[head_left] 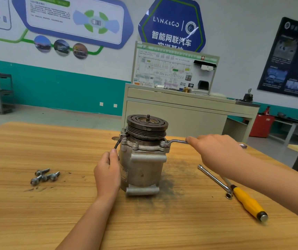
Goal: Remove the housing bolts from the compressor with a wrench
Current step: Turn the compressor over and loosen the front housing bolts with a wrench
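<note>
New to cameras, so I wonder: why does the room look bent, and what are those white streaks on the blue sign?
Head view: the wide-angle lens skews the table edge and the dark poster; the streaks on the blue sign are glare; lighting is even, the compressor sharp.

The compressor (142,166) stands in the middle of the bench (36,213). Loose bolts (44,176) lie to its left. To its right, near the right edge, a socket bar (215,179) and a screwdriver (247,201) lie touching. The wrench (176,141) sits on its top right side.
</note>
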